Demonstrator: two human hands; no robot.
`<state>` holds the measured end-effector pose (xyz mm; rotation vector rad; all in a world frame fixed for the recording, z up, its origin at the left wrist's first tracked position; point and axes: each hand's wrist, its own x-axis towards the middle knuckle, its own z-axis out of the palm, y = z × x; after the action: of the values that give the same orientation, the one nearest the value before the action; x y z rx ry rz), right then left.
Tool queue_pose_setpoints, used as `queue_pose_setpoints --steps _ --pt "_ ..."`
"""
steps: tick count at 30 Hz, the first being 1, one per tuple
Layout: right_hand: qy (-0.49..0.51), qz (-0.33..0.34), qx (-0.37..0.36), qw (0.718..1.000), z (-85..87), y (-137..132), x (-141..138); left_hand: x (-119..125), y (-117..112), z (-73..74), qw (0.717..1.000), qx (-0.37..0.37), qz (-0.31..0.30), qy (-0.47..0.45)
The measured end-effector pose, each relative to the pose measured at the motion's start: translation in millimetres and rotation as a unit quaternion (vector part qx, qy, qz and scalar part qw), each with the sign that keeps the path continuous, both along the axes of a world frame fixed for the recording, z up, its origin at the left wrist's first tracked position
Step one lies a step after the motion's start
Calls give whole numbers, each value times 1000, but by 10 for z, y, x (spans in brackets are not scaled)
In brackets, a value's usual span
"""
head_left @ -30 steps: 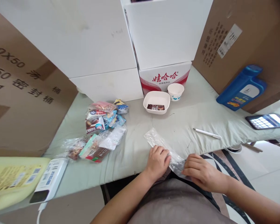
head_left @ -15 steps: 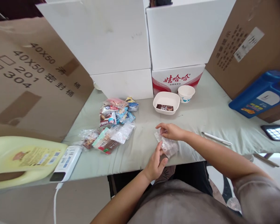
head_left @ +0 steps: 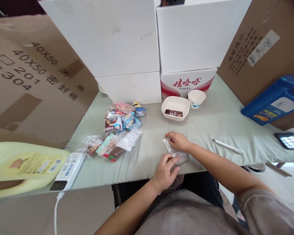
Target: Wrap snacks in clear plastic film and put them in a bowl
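Taking the white bowl (head_left: 175,103) as landmark, seen from the person's side; far left of it, a yellow jug (head_left: 5,160), then a white corded device (head_left: 70,169); just left, a heap of wrapped packets (head_left: 123,120) on the tabletop (head_left: 149,143); nearer the person than the bowl, the left hand (head_left: 164,171), thumb and fingers loosely parted, fingertips over the near end of a clear, crinkled plastic bag (head_left: 172,150); the bag lies directly this side of the bowl; the right hand (head_left: 180,142) curls over its far end, whether gripping I cannot tell; inside the bowl, a brown packet (head_left: 173,113); just right of it, a paper cup (head_left: 196,98); farther right and nearer, a white pen (head_left: 228,146); far right, a blue bottle (head_left: 274,101).
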<state>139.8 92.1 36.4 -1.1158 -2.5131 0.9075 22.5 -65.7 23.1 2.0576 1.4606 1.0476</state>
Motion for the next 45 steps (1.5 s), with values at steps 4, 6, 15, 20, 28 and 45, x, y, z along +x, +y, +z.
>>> queue_pose_setpoints --steps 4,6,15,20,28,45 --pt "10 -2 4 1000 -30 -27 -5 -190 252 86 992 48 117 -2" --pt "17 -7 -5 1000 -26 -13 0 -270 460 75 995 53 86 19" --pt "106 -140 -190 966 91 -156 468 -300 740 -129 991 32 3 131" --pt "156 -113 -280 940 -7 -494 777 -291 711 -94 982 25 -6 186" --pt "191 29 -288 938 75 -672 898 -259 709 -81 973 14 -6 230" --pt "42 86 153 984 67 -268 549 -259 699 -60 977 40 11 209"
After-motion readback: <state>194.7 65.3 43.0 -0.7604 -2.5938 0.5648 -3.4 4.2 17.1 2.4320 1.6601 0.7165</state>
